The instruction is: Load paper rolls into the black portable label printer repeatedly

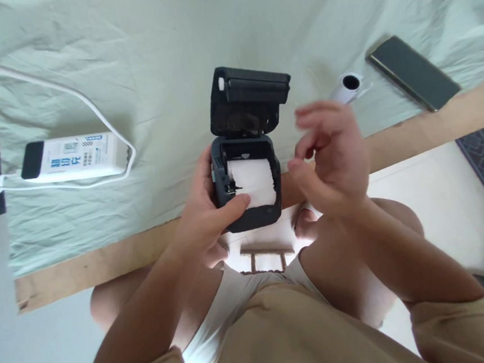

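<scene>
The left hand (204, 207) holds a small black printer (246, 187) in the air, just over the near edge of a bed covered with a pale green sheet (172, 57). The fingers of this hand are wrapped around the left side of the body, and the thumb lies across the front, touching the white paper roll (254, 181) that sits in the open compartment. The lid (249, 99) of the printer stands fully up and back. The right hand (333, 159) is just beside the printer on its right, not touching it; its fingers are half curled and loosely apart, and they hold nothing that I can see. This hand is a little blurred.

I judge that the step in hand is the seating of the roll in its compartment. The next move seems to call for a free paper end drawn over the front edge, and then the lid pressed down.

On the sheet lie a white power bank (73, 158) with a white cable (69, 95), a second small roll (347, 87) and a dark phone (413, 73), all well apart from the hands.
</scene>
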Demonstrator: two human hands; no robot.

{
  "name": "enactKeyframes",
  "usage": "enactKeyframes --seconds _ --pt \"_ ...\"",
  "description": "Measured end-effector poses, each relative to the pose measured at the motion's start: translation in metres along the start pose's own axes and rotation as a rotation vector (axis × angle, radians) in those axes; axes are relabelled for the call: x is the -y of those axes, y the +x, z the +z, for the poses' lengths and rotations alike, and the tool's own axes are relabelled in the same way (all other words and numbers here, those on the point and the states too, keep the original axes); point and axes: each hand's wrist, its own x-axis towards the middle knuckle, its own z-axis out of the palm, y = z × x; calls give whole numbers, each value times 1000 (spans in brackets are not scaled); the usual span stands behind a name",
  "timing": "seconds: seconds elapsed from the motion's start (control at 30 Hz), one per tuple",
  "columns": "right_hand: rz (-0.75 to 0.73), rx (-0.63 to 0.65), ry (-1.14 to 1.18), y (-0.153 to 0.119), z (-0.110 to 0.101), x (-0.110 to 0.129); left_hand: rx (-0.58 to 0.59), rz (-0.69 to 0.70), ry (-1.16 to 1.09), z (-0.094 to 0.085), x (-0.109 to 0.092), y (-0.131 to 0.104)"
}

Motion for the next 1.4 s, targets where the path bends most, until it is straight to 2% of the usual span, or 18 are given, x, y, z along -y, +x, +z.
enactKeyframes --seconds 0.17,0.3,0.4,0.5,0.6,0.9,1.2,1.4 --pt "123 7 83 3 0 -15 38 9 33 -3 2 0" --pt "214 -36 72 0 -1 -13 -28 -2 14 -1 0 -2" --pt "222 54 61 -2 -2 -11 -34 -34 -17 2 -4 -5" --pt "242 239 74 -3 -1 -10 -1 -28 -100 3 -5 -7" --pt "316 391 138 -1 1 -9 -19 -51 -114 3 -3 -7" --pt "453 415 195 3 5 -10 -62 -86 -66 4 -6 -1" --pt "449 424 149 3 3 -7 -62 -68 -172 1 3 3" --pt "174 270 80 3 -3 -13 -246 -123 -323 14 -3 6"
